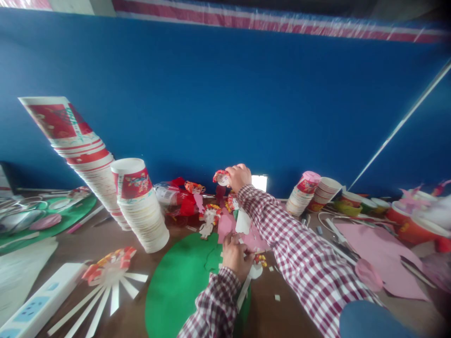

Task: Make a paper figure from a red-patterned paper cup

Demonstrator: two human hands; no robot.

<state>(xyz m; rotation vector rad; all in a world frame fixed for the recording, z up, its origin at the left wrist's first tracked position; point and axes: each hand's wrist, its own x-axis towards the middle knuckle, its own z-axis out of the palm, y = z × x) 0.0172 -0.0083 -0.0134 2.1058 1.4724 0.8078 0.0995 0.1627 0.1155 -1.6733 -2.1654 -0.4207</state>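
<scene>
My right hand (239, 176) reaches far out toward the blue wall, its fingers closed on a small paper doll cutout (221, 178) with a drawn face and red-orange hair. My left hand (235, 257) is low over the green round mat (172, 281), fingers curled beside a pink paper piece (225, 224); what they hold, if anything, is hidden. Between the hands lie more paper cutouts, among them a pale figure (209, 220) with orange-red hair. A small white disc with a yellow-red trim (256, 271) lies just right of my left hand.
Two tall stacks of paper cups (141, 206) lean at left, with shorter cup stacks (303, 192) at right. A fan of white strips (109, 286) and a power strip (42, 300) lie front left. Pink paper sheets (380, 253) and bowls (421, 230) are at right.
</scene>
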